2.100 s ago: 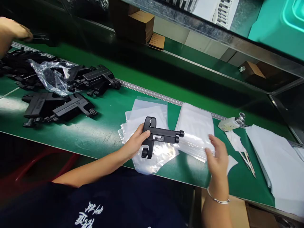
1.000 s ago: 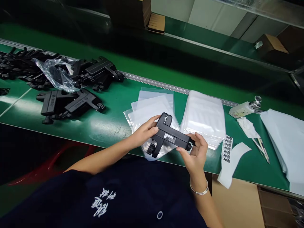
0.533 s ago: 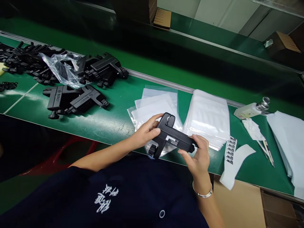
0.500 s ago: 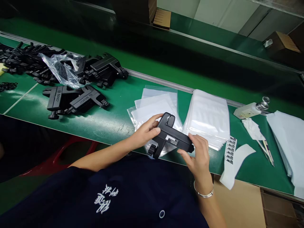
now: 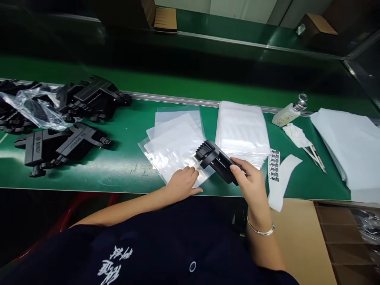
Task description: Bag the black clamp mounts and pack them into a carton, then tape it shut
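Observation:
My right hand (image 5: 249,180) grips one end of a black plastic clamp-like mount (image 5: 221,166), thumb on top. The mount's ridged knob end points left, over the bags. My left hand (image 5: 182,183) rests at the front edge of a fanned stack of clear plastic bags (image 5: 175,138). Its fingers are bent with the tips against the bags, while its thumb sticks out apart from them; the palm side is hidden. Just right of the mount stands a thick pile of clear bags (image 5: 242,128).
Several black mounts (image 5: 80,138) lie at the left with crumpled plastic film (image 5: 38,107). Rightward are a label strip (image 5: 274,166), a pump bottle (image 5: 287,114), tweezers-like sticks (image 5: 316,158) and white sheets (image 5: 350,146). A cardboard box (image 5: 305,237) sits below the bench's front edge.
My left hand has let go of the mount and moved down to the bags. My right hand now holds the mount alone, turned over. The camera view has shifted right.

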### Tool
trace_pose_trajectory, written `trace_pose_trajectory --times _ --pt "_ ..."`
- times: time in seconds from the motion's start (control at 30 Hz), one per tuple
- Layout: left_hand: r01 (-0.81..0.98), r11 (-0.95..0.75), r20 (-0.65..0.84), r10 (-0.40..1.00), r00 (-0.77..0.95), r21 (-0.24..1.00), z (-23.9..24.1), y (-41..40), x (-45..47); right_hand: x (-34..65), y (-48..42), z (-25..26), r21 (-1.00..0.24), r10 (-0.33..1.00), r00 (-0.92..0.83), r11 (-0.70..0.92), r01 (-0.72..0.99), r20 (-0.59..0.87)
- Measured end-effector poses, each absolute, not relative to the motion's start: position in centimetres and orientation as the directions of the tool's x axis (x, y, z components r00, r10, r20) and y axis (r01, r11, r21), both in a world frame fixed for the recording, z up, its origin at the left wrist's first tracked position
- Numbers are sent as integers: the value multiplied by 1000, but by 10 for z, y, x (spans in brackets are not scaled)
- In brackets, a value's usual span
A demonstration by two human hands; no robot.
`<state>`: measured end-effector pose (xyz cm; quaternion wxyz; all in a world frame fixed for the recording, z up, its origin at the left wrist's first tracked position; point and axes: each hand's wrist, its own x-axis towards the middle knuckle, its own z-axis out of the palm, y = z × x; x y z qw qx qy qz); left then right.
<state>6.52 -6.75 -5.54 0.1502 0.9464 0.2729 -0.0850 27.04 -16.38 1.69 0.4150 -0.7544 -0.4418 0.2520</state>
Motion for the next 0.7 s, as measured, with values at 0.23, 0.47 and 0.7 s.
trace_pose_trajectory --times 0.23,0.47,0.7 --pt "527 -832 -215 490 845 175 -68 -56 54 275 -171 18 -872 887 462 -247 423 -26" --pt "446 -874 31 459 888 192 -91 -70 44 276 -173 20 -894 907 421 -197 403 -10" --pt "249 -955 201 280 939 164 -92 -67 23 273 -175 23 -895 915 403 -170 411 11"
